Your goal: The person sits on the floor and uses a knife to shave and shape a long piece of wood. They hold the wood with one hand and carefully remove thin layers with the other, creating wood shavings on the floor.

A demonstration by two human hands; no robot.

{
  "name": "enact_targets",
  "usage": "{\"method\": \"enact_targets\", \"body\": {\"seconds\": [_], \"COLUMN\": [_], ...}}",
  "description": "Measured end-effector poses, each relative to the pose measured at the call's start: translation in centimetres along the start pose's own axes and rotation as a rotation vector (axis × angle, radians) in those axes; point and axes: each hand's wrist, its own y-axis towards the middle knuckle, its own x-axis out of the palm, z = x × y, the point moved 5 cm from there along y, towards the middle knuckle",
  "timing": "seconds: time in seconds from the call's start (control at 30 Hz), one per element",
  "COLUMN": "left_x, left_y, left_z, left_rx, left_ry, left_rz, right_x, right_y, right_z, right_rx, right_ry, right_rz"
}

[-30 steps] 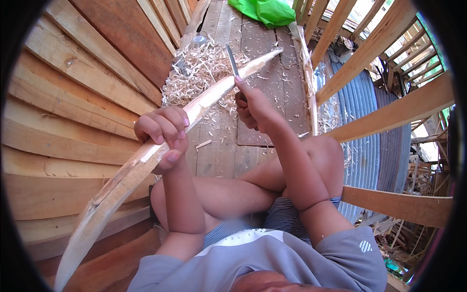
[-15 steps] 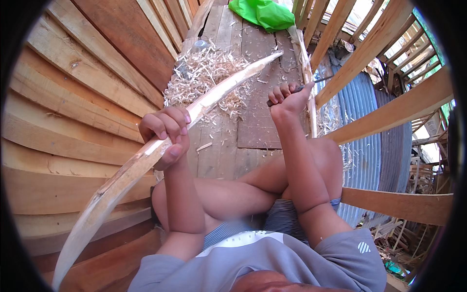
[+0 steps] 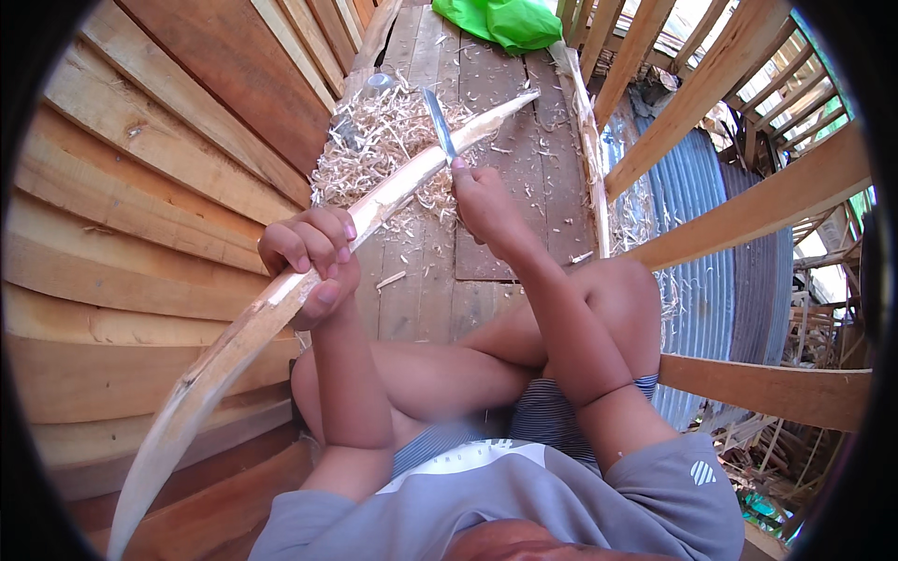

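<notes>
A long pale wooden pole [image 3: 253, 323], peeled in places, slants from the lower left up toward the far middle. Around its middle my left hand [image 3: 313, 257] is wrapped, fingers over the top and thumb on the near side. My right hand [image 3: 486, 210] is closed on a knife, its handle mostly hidden in the fist. The knife's blade [image 3: 439, 124] points away from me and lies across the pole's far part, at or very near the wood. Past that crossing the pole narrows to a rough tip.
Curled wood shavings [image 3: 374, 140] are heaped on the plank floor [image 3: 421, 299], with a clear container [image 3: 378, 84] among them. A green plastic bag [image 3: 500, 23] lies at the far end. Wooden planks [image 3: 150, 215] wall the left; slatted rails [image 3: 748, 224] and corrugated metal [image 3: 692, 271] stand right.
My right hand has swung left with the knife, from beside the right rail to the pole. The blade now points away from me. My left hand and the pole have barely moved.
</notes>
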Motion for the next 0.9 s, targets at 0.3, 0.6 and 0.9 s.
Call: {"method": "enact_targets", "body": {"seconds": [0.3,0.6,0.9], "left_x": [0.1,0.1,0.0], "left_y": [-0.1,0.1,-0.4], "left_z": [0.2,0.6,-0.1], "left_rx": [-0.011,-0.011,-0.013], "left_ry": [0.016,-0.004,0.000], "left_rz": [0.007,-0.037,0.026], "right_x": [1.0,-0.4,0.0], "right_y": [-0.4,0.2,-0.3], "right_z": [-0.4,0.1,0.0], "right_rx": [0.014,0.269,0.293], "right_ry": [0.192,0.275,0.276], "right_rz": [-0.129,-0.064,0.000]}}
